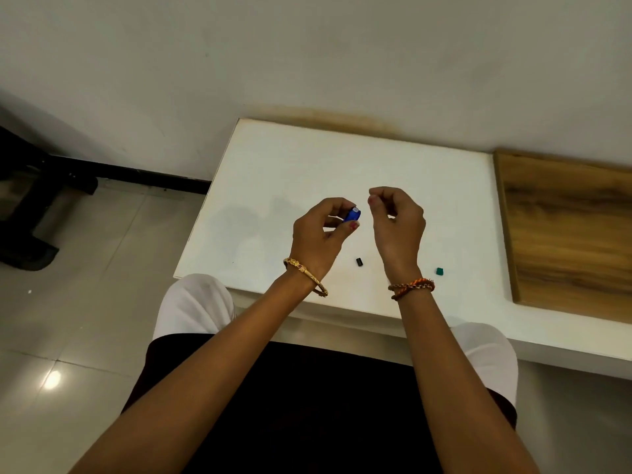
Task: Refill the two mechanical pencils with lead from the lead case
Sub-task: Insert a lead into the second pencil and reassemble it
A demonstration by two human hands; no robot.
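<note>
Hands: two, left hand (319,230) and right hand (396,220)
Blue pencil (352,215): one, seen end-on
Small caps on table (273,172): two, black cap (359,262) and green cap (439,271)
Wrist bands: two, gold bangle (305,275), thread bracelet (411,287)

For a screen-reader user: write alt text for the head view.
A person's left hand holds a blue pencil end-on above a white table, while the right hand pinches its fingertips beside it. A small black piece and a green piece lie on the table.
</note>
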